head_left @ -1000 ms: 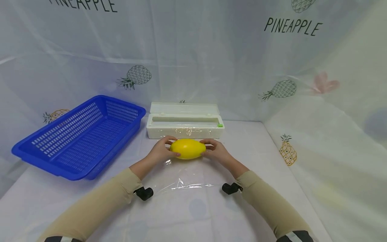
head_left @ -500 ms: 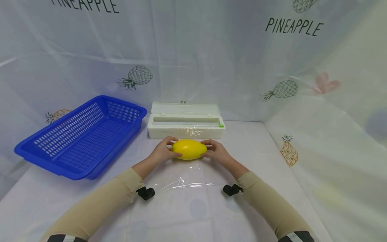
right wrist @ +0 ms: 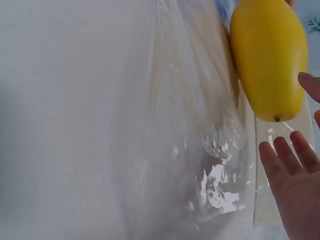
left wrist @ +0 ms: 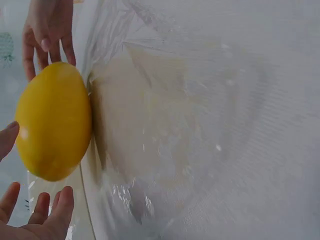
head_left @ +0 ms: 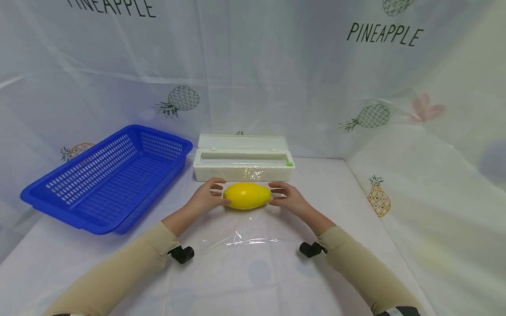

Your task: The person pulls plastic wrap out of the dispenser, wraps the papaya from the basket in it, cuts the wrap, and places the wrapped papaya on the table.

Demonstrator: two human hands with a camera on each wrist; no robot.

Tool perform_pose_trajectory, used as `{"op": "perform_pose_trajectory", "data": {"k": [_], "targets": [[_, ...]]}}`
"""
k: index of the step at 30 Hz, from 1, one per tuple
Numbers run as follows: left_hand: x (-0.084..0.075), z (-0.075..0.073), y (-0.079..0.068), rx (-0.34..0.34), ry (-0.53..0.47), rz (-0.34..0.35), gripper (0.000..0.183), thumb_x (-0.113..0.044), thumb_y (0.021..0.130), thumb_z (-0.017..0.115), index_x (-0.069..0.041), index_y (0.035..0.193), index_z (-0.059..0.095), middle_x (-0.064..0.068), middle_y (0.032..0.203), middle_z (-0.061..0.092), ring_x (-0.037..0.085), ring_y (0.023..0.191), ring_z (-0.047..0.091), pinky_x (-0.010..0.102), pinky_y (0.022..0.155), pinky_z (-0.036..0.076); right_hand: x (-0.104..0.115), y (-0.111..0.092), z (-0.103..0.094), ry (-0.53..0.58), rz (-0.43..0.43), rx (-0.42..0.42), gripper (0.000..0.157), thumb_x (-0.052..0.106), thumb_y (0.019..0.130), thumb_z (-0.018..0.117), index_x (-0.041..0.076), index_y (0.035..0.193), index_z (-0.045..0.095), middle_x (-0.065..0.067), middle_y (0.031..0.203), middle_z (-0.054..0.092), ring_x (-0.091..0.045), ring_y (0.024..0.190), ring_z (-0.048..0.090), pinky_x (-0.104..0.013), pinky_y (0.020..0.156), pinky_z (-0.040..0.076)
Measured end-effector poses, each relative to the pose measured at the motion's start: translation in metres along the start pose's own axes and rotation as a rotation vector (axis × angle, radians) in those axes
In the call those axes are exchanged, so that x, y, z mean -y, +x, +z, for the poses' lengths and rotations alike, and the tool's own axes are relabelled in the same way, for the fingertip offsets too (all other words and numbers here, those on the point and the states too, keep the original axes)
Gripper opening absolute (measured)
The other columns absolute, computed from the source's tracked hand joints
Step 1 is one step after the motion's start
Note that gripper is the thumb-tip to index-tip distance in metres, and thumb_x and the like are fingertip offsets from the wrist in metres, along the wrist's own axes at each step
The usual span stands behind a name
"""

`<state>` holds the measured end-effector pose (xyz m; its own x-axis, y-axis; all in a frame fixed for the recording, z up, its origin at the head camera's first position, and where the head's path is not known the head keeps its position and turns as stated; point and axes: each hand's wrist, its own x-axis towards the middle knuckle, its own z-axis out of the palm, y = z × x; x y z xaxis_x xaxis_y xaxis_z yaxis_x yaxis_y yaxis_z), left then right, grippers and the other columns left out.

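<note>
A smooth yellow papaya lies on its side on clear cling film spread over the table. My left hand is at its left end, fingers spread and loosely bent, with the thumb tip right at the skin. At the narrower end, my right hand stands just off it, fingers relaxed and parted. In the right wrist view a small green stem spot shows on the papaya, facing the right fingertips. Behind it is a white cling film dispenser, its lid raised; film hangs over its front.
A blue perforated plastic basket stands at the left, behind my left forearm. A pineapple-print curtain closes off the back and right side. The white-covered table extends beyond my right hand. A green slider sits on the dispenser.
Both hands held the papaya at its ends and have now loosened and moved outward, left hand leftward, right hand rightward. The papaya stays in nearly the same place.
</note>
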<state>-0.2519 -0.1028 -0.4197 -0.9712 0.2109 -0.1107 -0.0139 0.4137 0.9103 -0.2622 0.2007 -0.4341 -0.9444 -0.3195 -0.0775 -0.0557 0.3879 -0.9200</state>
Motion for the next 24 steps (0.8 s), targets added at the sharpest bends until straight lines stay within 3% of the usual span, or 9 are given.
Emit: {"op": "perform_pose_trajectory", "data": {"k": [5,9,12,16,20,24], "targets": [[0.002,-0.012,-0.018,-0.022,0.045,0.023,0.065,-0.009,0.079,0.081,-0.007,0.135,0.049,0.023,0.132,0.052,0.039,0.119,0.054,0.048,0.097,0.047,0.003,-0.019,-0.011,-0.002,-0.073,0.054,0.057,-0.004,0.086,0.070,-0.005,0.137,0.046,-0.026,0.140,0.046,-0.045,0.126,0.046,-0.051,0.102,0.042],[0.004,-0.016,-0.037,0.010,0.140,0.100,0.059,-0.009,0.078,0.083,-0.004,0.128,0.054,0.021,0.121,0.058,0.035,0.109,0.057,0.044,0.093,0.050,-0.004,-0.036,-0.020,-0.059,-0.151,0.113,0.049,0.000,0.085,0.073,-0.006,0.129,0.053,-0.025,0.129,0.055,-0.042,0.118,0.053,-0.049,0.100,0.044],[0.011,-0.017,-0.049,0.102,0.204,0.201,0.052,-0.010,0.076,0.084,-0.001,0.120,0.058,0.017,0.106,0.062,0.030,0.097,0.060,0.039,0.086,0.054,-0.010,-0.047,-0.025,-0.088,-0.174,0.168,0.042,0.004,0.083,0.076,-0.005,0.121,0.060,-0.021,0.118,0.064,-0.037,0.110,0.059,-0.045,0.098,0.047],[0.023,-0.016,-0.062,0.250,0.282,0.315,0.043,-0.014,0.074,0.086,-0.002,0.108,0.064,0.007,0.088,0.063,0.020,0.081,0.059,0.029,0.073,0.053,-0.020,-0.060,-0.031,-0.138,-0.133,0.237,0.029,0.010,0.084,0.077,0.003,0.111,0.068,-0.010,0.108,0.070,-0.027,0.106,0.062,-0.034,0.093,0.049],[0.031,-0.014,-0.070,0.354,0.345,0.341,0.032,-0.021,0.074,0.086,-0.009,0.097,0.068,-0.002,0.078,0.059,0.011,0.073,0.054,0.024,0.065,0.048,-0.028,-0.071,-0.036,-0.232,-0.121,0.262,0.023,0.017,0.082,0.080,0.013,0.103,0.073,0.001,0.102,0.070,-0.019,0.104,0.060,-0.027,0.094,0.044],[0.035,-0.013,-0.077,0.392,0.452,0.335,0.030,-0.032,0.071,0.087,-0.018,0.088,0.067,-0.007,0.075,0.056,0.007,0.069,0.048,0.024,0.063,0.043,-0.035,-0.078,-0.040,-0.314,-0.197,0.281,0.026,0.022,0.075,0.085,0.017,0.098,0.074,0.005,0.101,0.069,-0.015,0.103,0.057,-0.025,0.096,0.039]]}}
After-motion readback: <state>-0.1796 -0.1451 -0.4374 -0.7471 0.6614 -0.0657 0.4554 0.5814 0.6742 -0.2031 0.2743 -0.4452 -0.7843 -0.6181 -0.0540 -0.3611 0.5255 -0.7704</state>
